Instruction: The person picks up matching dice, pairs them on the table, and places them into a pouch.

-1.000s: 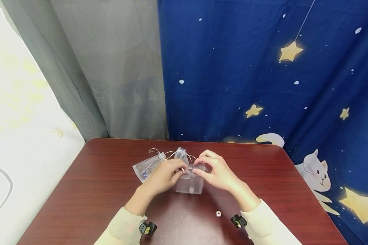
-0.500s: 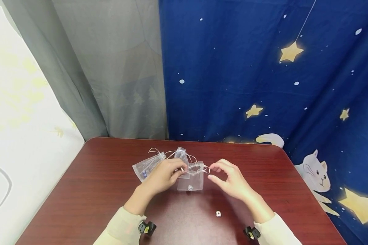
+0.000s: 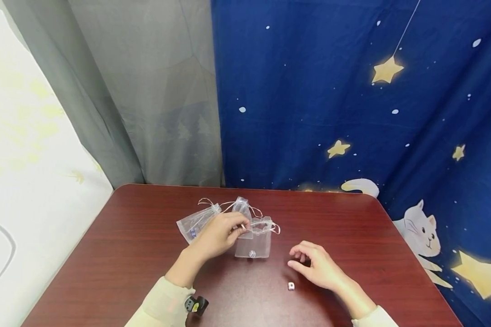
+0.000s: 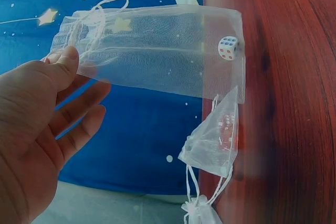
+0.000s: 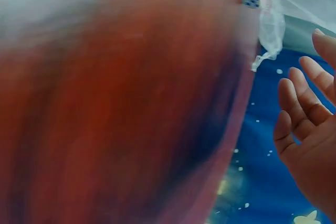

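My left hand (image 3: 218, 231) pinches the gathered mouth of a sheer white drawstring pouch (image 4: 157, 40) between thumb and fingertips; its other fingers are spread in the left wrist view. A white die (image 4: 227, 48) with blue and red pips lies at the pouch's bottom. In the head view, a loose white die (image 3: 291, 286) sits on the table, just below my right hand (image 3: 317, 268). That hand hovers with relaxed, slightly bent fingers, holding nothing. White drawstring loops (image 3: 275, 228) stick out at the pouch's right side.
Two more drawstring pouches lie behind and left of my left hand: one (image 3: 240, 206) at the back, another (image 3: 188, 223) with a blue-marked piece inside. A red die (image 4: 227, 132) shows inside a pouch in the left wrist view. The red-brown table (image 3: 127, 259) meets curtains behind.
My right hand has left the pouch's mouth and moved right and toward me, near the loose die. My left hand stays in place, and the die inside the pouch has come into view.
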`<control>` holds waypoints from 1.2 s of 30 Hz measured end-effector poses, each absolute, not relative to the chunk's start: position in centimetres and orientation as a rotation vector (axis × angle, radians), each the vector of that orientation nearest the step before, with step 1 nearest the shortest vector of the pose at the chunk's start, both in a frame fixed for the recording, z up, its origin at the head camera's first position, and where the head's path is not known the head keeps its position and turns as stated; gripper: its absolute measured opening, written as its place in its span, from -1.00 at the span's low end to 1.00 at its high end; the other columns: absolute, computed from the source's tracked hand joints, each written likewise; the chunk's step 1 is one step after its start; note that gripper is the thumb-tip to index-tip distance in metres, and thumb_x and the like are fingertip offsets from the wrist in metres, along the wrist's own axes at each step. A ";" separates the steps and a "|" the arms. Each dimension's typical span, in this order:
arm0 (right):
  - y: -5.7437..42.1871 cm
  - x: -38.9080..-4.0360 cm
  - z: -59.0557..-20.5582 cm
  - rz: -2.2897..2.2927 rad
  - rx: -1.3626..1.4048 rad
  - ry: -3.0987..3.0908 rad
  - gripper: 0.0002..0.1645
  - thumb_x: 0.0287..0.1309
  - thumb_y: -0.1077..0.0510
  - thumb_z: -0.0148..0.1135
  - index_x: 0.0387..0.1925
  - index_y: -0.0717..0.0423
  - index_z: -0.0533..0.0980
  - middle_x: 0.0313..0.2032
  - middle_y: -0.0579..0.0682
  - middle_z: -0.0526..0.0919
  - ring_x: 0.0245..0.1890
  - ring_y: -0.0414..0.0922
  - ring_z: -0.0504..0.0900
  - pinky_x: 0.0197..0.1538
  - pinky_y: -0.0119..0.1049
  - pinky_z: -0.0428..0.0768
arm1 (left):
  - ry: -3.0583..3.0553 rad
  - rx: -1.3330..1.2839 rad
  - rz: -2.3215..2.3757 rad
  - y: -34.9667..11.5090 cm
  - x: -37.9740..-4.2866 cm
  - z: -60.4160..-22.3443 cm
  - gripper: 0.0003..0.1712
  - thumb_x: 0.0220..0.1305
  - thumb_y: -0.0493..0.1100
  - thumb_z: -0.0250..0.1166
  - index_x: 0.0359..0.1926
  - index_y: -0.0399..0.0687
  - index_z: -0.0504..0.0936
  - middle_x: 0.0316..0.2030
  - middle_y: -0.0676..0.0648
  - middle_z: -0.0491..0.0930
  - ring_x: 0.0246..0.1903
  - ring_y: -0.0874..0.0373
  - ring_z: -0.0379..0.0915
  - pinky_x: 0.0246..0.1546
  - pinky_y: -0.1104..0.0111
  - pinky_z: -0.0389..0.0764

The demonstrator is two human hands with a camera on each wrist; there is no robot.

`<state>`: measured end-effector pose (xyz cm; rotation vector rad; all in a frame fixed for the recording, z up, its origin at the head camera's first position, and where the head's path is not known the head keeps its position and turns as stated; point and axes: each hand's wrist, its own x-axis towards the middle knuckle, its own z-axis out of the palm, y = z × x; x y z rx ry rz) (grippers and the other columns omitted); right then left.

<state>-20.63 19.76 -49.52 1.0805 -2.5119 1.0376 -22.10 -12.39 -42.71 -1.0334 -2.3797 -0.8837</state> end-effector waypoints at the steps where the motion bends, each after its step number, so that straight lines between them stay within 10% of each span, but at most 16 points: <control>1: 19.9 -20.5 -49.8 1.040 1.107 -2.526 -0.80 0.10 0.16 0.52 -0.26 0.05 0.64 -0.42 -0.21 0.57 -0.46 -0.28 0.53 -0.43 -0.40 0.55 | -2.381 -1.035 -0.882 -12.4 -22.1 -42.7 -0.77 0.20 -0.45 0.35 -0.30 -0.01 0.65 -0.34 0.12 0.63 -0.36 0.29 0.50 -0.28 0.37 0.59; 14: 20.8 -19.6 -50.6 1.049 1.335 -2.741 -0.58 -0.02 -0.05 0.60 -0.19 0.07 0.67 -0.42 -0.20 0.55 -0.45 -0.34 0.49 -0.35 -0.51 0.51 | -2.377 -1.037 -0.870 -12.5 -22.0 -42.8 -0.79 0.20 -0.44 0.36 -0.28 -0.02 0.66 -0.32 0.11 0.64 -0.37 0.31 0.48 -0.30 0.41 0.57; 36: 20.3 -21.2 -48.3 1.100 1.278 -2.581 -0.86 0.10 0.21 0.51 -0.35 -0.07 0.67 -0.46 -0.31 0.55 -0.48 -0.39 0.49 -0.45 -0.40 0.57 | -2.406 -1.013 -0.862 -12.5 -21.8 -42.8 -0.81 0.19 -0.42 0.38 -0.30 -0.03 0.66 -0.32 0.10 0.65 -0.36 0.31 0.50 -0.27 0.37 0.60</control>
